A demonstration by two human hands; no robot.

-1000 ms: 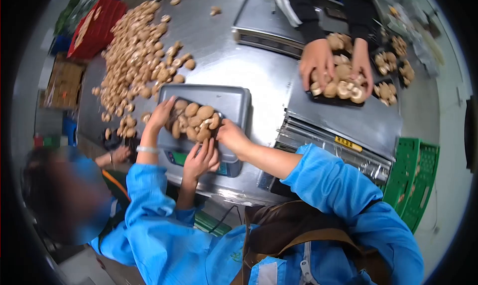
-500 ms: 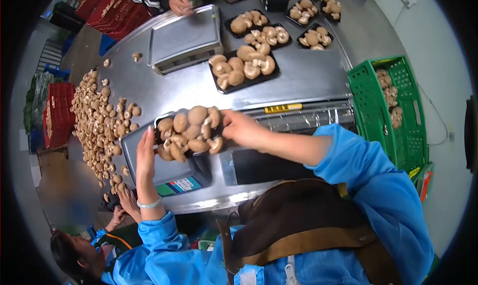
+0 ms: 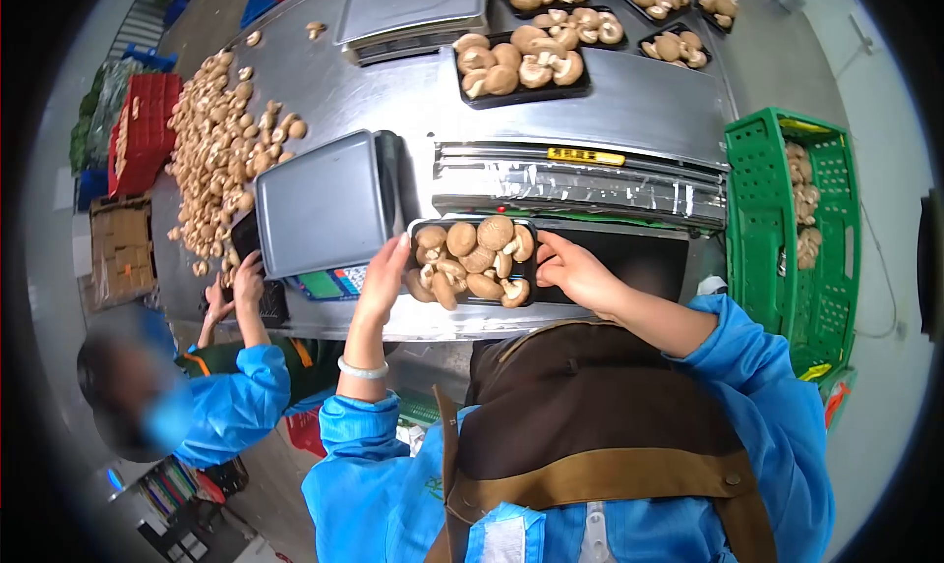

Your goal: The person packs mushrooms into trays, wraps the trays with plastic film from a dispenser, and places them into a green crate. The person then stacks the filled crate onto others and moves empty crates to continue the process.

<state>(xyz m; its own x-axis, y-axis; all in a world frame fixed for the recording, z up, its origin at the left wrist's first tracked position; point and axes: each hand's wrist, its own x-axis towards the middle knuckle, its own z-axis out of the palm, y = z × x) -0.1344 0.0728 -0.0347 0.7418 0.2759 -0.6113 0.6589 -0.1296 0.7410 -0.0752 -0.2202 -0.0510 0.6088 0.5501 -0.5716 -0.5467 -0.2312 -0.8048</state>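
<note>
Between my two hands is a black tray (image 3: 532,290) heaped with brown shiitake mushrooms (image 3: 479,259). My left hand (image 3: 385,273) grips its left end, while the fingers of my right hand (image 3: 580,270) close on its right end. To the left stands a scale with a bare grey pan (image 3: 320,204) and a display (image 3: 334,283) on its near side. Just beyond the tray lies a film wrapping machine (image 3: 580,181) with a roll of clear film. Its dark plate (image 3: 644,260) extends behind and below my right hand.
Loose mushrooms (image 3: 221,140) are piled on the steel table (image 3: 393,101) at left, near a co-worker's hands (image 3: 236,293). Filled trays (image 3: 521,66) and another scale (image 3: 413,17) sit at the back. A green crate (image 3: 762,219) with packed mushrooms stands at right.
My hands have moved the mushroom tray from over the scale pan to the right, in front of the wrapping machine. The camera view has shifted too, and the scale pan now shows uncovered.
</note>
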